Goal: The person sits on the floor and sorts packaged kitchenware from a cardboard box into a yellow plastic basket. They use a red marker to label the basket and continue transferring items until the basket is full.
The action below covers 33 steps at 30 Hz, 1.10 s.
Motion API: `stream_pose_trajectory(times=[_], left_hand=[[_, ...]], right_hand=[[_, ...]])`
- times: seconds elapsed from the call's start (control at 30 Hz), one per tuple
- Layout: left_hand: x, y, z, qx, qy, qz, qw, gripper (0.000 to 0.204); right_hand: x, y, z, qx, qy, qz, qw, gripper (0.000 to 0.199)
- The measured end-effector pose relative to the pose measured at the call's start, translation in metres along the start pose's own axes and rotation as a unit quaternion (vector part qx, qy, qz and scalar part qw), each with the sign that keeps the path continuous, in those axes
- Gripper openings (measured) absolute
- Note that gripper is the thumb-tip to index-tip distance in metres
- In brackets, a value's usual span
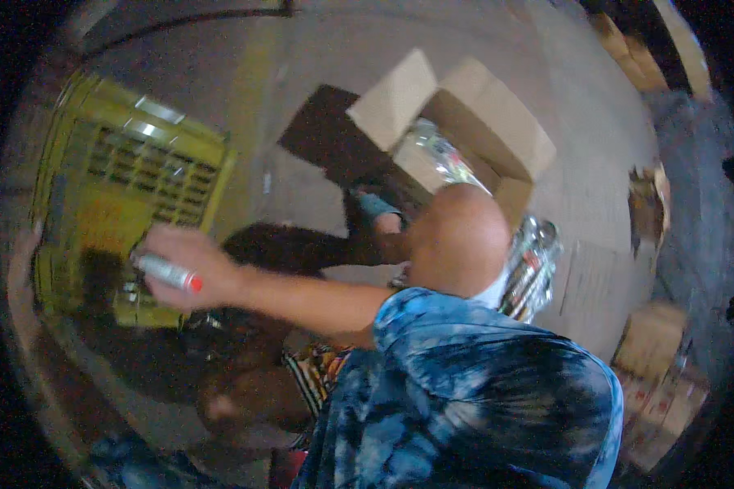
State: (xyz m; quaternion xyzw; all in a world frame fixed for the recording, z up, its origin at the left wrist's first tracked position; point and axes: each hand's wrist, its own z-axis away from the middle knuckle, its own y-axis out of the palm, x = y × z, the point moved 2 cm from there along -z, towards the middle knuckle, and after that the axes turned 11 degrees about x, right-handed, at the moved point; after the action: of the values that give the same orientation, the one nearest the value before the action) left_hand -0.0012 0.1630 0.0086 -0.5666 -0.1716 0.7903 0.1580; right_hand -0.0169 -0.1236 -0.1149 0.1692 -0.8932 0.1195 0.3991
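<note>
My right hand [189,259] reaches left across the view, over the near right side of a yellow plastic crate [220,175]. Its fingers are closed round a small silver-white cylinder [165,270] with a red end; motion blur hides its exact kind. At the far left rim, my left hand [26,257] is beside the crate's outer edge, dark and smeared, so its fingers do not show clearly. Dark slots pattern the crate's wall, and a few shiny bits lie low inside it.
An open cardboard box [497,118] holding clear-wrapped goods stands beyond my bent knee [461,236]. More shiny wrapped items [534,265] lie right of the knee. Cardboard boxes [652,338] sit at the lower right, near a dark grey sheet [697,179].
</note>
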Motion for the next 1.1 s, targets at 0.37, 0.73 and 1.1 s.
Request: stream_pose_trajectory(times=[0.37,0.73,1.1], left_hand=[[0.001,-0.013,0.032,-0.056,-0.059,-0.062,0.995,0.040],[-0.045,0.010,0.034,-0.078,-0.057,-0.023,0.995,0.046],[-0.036,-0.037,-0.041,0.122,-0.093,0.108,0.982,0.042]], right_hand=[[0.001,0.009,0.030,-0.081,0.046,-0.246,0.965,0.042],[-0.012,-0.031,0.023,-0.048,0.025,-0.016,0.998,0.039],[-0.021,-0.031,-0.062,0.121,0.117,0.006,0.986,0.023]])
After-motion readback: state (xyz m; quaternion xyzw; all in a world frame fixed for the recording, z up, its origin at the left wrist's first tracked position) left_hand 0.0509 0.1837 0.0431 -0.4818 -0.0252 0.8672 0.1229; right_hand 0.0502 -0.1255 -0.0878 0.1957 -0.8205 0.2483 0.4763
